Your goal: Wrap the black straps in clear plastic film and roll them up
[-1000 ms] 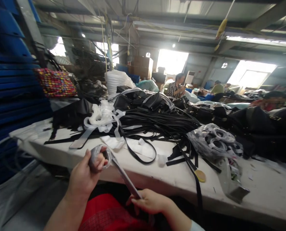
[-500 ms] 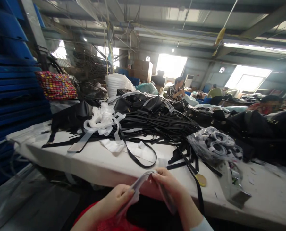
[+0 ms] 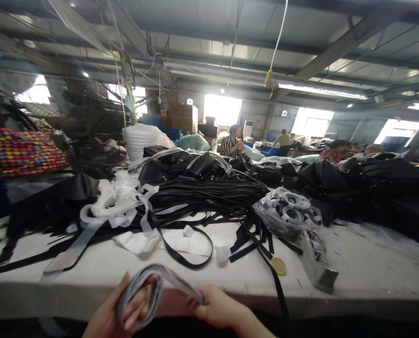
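Note:
A long greyish strap [image 3: 177, 280] with a pale film-like surface is looped around the fingers of my left hand [image 3: 105, 312], low in the view. Those fingers are curled inside the loop, with the thumb up alongside it. From the loop's top the strap runs across to my right hand [image 3: 221, 306], which pinches it between thumb and fingers. Both hands are at the front edge of the white-covered table [image 3: 100, 267]. Beyond them lie a curved black strap [image 3: 209, 251] and a tangle of white film strips [image 3: 120, 195].
Black straps [image 3: 209, 190] are piled mid-table, with black bags [image 3: 368, 188] behind. On the right are a plastic bag of coils [image 3: 289, 209], a tape dispenser [image 3: 317, 265] and a yellow disc [image 3: 278, 266]. A patterned bag [image 3: 22, 152] stands left. Co-workers sit farther back.
My view has turned right and up. The strap, earlier stretched in a short bend between both hands, now loops around my left fingers. My hands have moved farther apart.

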